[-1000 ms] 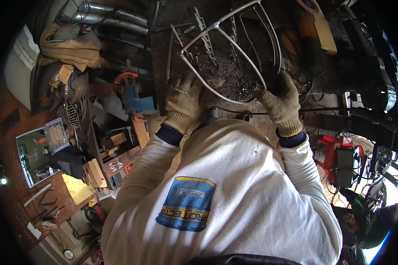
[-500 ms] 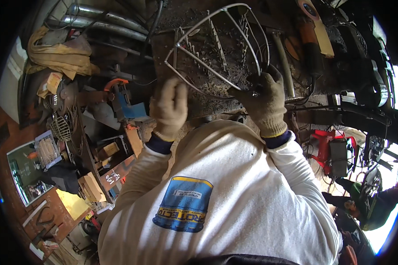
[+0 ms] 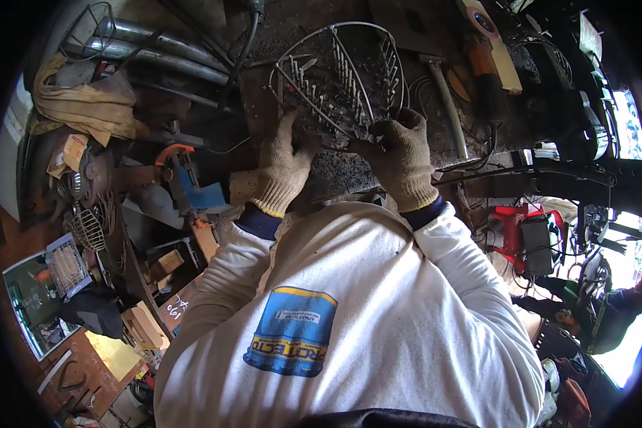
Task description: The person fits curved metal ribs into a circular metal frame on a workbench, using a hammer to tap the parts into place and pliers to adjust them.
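Observation:
A bent metal wire frame with curved rims is held tilted over the dark workbench. My right hand, in a knitted beige glove, is closed round the frame's near right corner. My left hand, gloved alike, is at the frame's near left side, with its fingers around the lower rim; the fingertips are dark and partly hidden. Beneath and behind the frame, rows of upright metal pegs stand on the bench, seen through the wire.
An angle grinder and a metal bar lie right of the frame. At left are a blue clamp-like tool, metal tubes and a tan cloth. A red machine stands lower right. Dark grit covers the bench near the pegs.
The wire frame has come down and tilted closer over the pegs. My left hand has moved up and in to the frame's rim; my right hand has shifted slightly left with its corner.

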`<state>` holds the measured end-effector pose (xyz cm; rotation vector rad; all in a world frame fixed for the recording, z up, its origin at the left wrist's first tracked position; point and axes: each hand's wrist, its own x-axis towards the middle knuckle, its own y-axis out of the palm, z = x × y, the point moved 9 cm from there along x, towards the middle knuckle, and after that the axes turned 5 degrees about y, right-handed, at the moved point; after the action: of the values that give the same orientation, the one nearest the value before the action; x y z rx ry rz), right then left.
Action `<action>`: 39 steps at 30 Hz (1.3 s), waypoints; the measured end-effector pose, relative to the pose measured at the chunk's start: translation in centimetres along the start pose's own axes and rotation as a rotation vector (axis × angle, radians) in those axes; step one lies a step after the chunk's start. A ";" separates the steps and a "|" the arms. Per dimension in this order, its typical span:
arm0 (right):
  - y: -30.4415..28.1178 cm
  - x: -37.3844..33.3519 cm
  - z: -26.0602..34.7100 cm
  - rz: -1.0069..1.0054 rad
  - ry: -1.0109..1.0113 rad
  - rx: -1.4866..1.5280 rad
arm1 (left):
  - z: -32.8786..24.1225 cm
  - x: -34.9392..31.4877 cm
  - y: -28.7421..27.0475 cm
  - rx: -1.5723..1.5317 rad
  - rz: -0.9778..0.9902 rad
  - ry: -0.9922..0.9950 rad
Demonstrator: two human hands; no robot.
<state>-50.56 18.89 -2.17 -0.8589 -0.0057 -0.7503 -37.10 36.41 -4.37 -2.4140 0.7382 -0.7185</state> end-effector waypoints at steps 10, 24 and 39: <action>1.7 0.4 -0.9 0.115 0.001 -0.003 | 0.0 -0.8 1.0 0.345 0.225 -0.122; 0.2 -1.0 -5.9 -0.083 0.357 0.310 | -1.5 4.2 -3.5 0.230 -0.178 0.121; 1.6 0.1 -7.0 0.223 0.393 0.197 | 0.9 12.6 -1.5 0.248 -0.098 0.161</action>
<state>-51.51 14.71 -7.88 -0.5045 0.3558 -0.6846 -27.05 29.96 0.03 -2.1971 0.5582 -0.9921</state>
